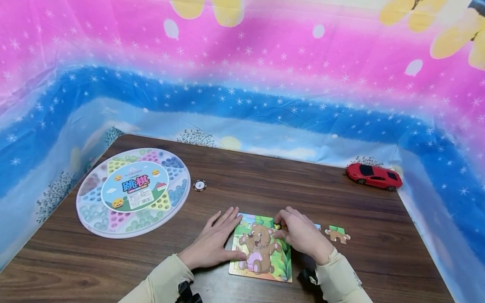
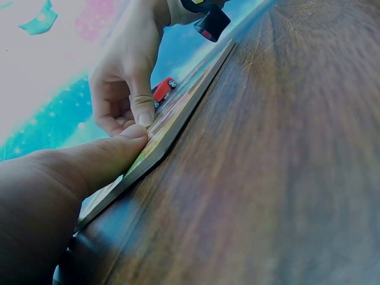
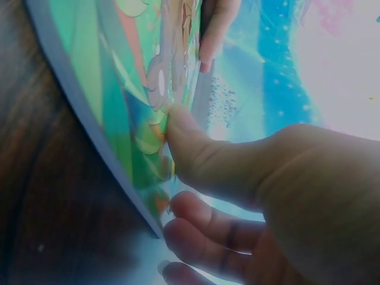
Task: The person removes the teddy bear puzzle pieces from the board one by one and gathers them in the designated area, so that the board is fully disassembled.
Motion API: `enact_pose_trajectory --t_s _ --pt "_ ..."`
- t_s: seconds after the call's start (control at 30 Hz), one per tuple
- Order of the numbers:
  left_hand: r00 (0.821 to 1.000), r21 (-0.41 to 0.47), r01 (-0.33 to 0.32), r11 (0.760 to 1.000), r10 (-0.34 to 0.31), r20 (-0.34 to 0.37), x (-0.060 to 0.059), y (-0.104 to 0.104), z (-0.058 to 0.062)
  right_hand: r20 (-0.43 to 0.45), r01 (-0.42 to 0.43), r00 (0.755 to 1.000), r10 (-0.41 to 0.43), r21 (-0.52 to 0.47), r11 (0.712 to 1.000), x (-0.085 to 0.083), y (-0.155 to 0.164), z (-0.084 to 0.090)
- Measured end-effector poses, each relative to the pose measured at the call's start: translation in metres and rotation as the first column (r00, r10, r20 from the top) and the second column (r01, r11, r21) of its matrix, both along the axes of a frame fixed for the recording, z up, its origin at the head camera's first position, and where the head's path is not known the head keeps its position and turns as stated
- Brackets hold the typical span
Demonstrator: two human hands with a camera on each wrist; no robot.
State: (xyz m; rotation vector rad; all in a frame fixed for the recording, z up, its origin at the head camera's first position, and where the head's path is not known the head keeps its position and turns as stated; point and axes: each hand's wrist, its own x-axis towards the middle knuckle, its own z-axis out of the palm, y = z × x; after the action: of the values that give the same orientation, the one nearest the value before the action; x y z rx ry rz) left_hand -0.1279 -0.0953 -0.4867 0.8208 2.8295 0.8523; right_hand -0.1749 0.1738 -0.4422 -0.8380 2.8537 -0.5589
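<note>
A bear jigsaw puzzle (image 1: 261,248) in a flat square tray lies on the table in front of me, most of its picture filled. My left hand (image 1: 212,242) rests along its left side, fingers spread toward the top edge and thumb lying on the lower left of the picture. At the upper right corner, my right hand (image 1: 303,233) bends over the tray, its thumb and fingers pinching a puzzle piece mostly hidden beneath them. The right thumb (image 3: 190,133) touches the picture in the right wrist view. A loose brown-and-green puzzle piece (image 1: 338,234) lies right of that hand.
Part of another loose piece (image 1: 317,227) shows behind the right hand. A round Chinese checkers set (image 1: 89,221) stands at the left, with a poker chip (image 1: 199,185) beside it. The red toy car (image 1: 374,176) sits at the far right corner, near the patterned cloth (image 1: 261,105).
</note>
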Motion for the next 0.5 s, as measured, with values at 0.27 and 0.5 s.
enact_pose_trajectory --t_s 0.27,0.5 --pt "1.0 0.002 0.004 1.0 -0.004 0.002 0.0002 0.0003 0.0022 -0.054 -0.024 0.998 0.027 0.054 0.998 0.0044 -0.0006 0.0063" --pt "1.0 0.0 0.0 1.0 0.0 -0.01 0.0009 0.0006 0.0008 -0.068 -0.014 0.997 0.019 0.07 0.997 0.0055 -0.0017 0.0056"
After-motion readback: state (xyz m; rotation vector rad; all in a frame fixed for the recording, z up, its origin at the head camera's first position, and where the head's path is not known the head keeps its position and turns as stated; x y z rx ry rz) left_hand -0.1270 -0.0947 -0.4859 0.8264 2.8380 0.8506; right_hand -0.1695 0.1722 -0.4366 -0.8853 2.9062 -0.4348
